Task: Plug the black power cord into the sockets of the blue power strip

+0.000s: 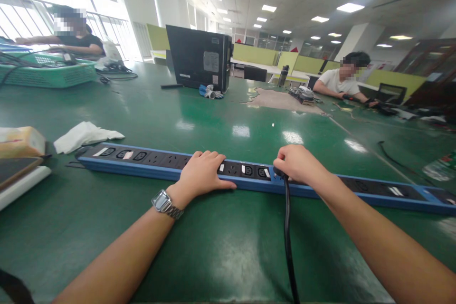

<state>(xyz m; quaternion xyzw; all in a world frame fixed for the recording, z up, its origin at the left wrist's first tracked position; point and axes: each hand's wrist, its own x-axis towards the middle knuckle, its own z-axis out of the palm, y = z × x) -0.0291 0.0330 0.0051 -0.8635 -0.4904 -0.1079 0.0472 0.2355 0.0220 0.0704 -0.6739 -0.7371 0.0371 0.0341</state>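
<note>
A long blue power strip (142, 159) with black sockets lies across the green table (221, 247) in front of me. My left hand (201, 175) rests on top of the strip near its middle, fingers curled over it and thumb along its front edge. My right hand (299, 164) is closed around a black plug (279, 174) at a socket to the right. The plug's black cable (288, 237) runs down toward me. A metal watch (164, 203) is on my left wrist.
A white cloth (85, 135) and a tan box (21, 141) lie at the left. A black computer case (197, 57) stands at the back, with a green basket (46, 73) at far left. Two people sit at the table's far side.
</note>
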